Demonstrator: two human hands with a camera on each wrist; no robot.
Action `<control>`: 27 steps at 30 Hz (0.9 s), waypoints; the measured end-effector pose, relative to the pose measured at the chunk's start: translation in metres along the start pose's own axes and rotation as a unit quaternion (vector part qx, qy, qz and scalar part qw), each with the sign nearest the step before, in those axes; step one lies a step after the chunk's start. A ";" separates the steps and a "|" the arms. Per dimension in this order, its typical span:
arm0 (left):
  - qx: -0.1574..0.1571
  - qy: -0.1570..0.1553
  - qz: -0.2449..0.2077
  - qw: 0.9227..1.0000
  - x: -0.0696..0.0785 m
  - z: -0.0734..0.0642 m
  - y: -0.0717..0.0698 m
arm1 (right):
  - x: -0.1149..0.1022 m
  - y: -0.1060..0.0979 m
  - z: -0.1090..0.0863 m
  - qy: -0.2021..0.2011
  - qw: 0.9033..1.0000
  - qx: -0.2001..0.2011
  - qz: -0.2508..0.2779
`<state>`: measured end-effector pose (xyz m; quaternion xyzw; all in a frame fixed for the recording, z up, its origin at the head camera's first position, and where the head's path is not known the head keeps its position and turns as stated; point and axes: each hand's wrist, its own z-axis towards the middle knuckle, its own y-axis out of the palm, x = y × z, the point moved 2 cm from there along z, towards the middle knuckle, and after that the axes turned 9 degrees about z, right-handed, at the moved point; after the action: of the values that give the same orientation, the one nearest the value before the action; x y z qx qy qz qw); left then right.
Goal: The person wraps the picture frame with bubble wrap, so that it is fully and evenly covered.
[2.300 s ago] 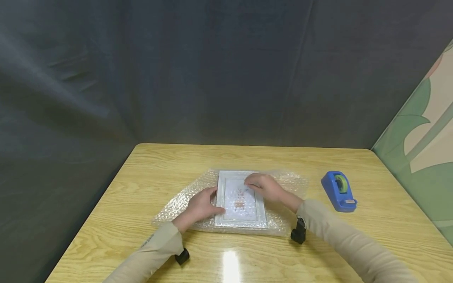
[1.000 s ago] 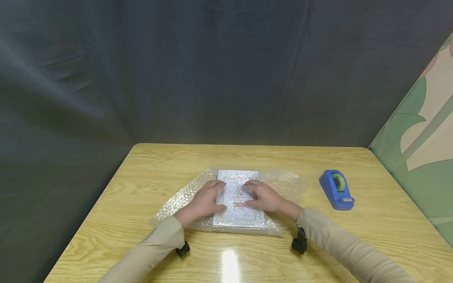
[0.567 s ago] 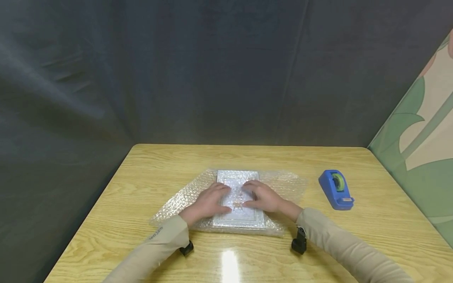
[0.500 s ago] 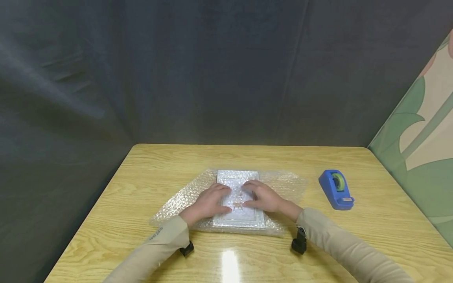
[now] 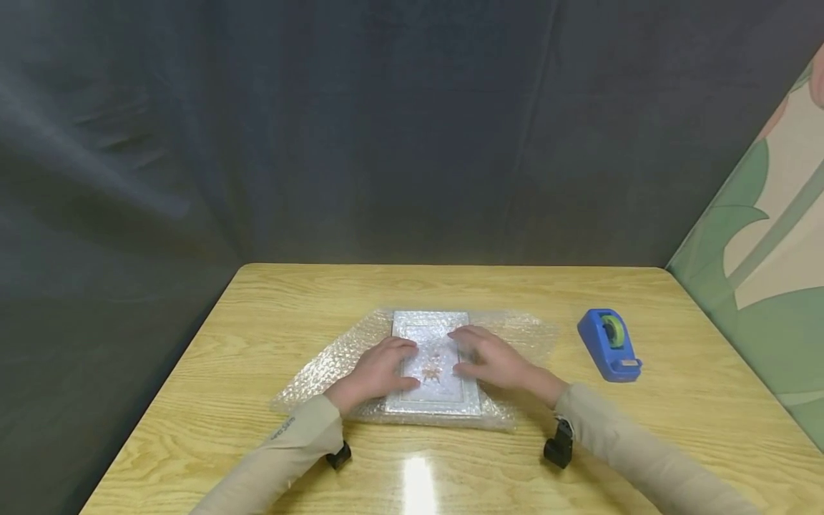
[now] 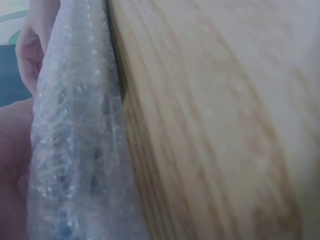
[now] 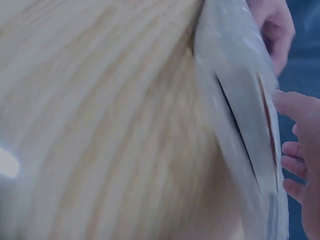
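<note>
In the head view, a white picture frame (image 5: 438, 390) lies at mid-table, its small reddish picture blurred by the bubble wrap (image 5: 328, 363) that covers it and spreads out to both sides. My left hand (image 5: 375, 370) rests on the wrapped frame's left side, thumb and fingers spread apart. Over the right side is my right hand (image 5: 494, 359), fingertips right at the frame's edge. The right wrist view has the right hand (image 7: 302, 150) with loose fingers beside the wrapped edge. In the left wrist view, the near wrap edge (image 6: 80, 120) hides part of the left hand (image 6: 15, 160).
A blue tape dispenser (image 5: 608, 347) with a greenish roll stands to the right on the wooden table (image 5: 309, 286). Dark curtain (image 5: 399, 143) hangs behind and on the left. A patterned panel (image 5: 772, 286) borders the right side.
The bubble wrap has come over the frame, whose picture looked sharper at first. The left hand moved right onto the frame. In the last half second the right hand shifted slightly right.
</note>
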<state>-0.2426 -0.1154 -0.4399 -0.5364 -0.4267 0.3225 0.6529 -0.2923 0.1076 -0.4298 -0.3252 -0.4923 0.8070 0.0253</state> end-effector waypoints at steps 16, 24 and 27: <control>0.003 -0.011 -0.017 1.000 -0.001 -0.002 0.001 | 0.060 -0.074 -0.065 0.192 0.979 0.061 -0.042; 0.007 -0.005 -0.010 1.000 -0.001 -0.002 0.001 | 0.077 -0.081 -0.082 0.221 0.970 0.096 -0.035; 0.012 -0.002 -0.004 1.000 0.000 -0.002 0.000 | 0.081 -0.081 -0.082 0.226 0.969 0.101 -0.019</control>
<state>-0.2412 -0.1162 -0.4402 -0.5264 -0.4264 0.3253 0.6597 -0.3338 0.2421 -0.4296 -0.4858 -0.3956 0.7574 0.1839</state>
